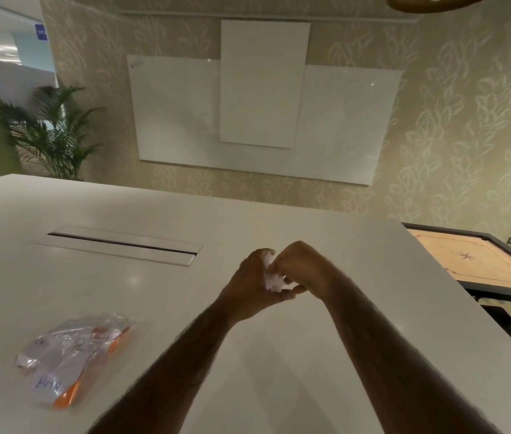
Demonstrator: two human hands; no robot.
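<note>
Where the left hand (252, 285) and right hand (304, 266) meet above the counter (185, 296), a clear packet (273, 279) sits between them, both sets of fingers curled, pinching it. Spare bags (72, 352) lie near left.

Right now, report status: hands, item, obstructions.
Left hand and right hand pinch one small pale packet above the table. Contents too blurred to tell. Pile of clear bags lies apart at left, not in the way.
</note>
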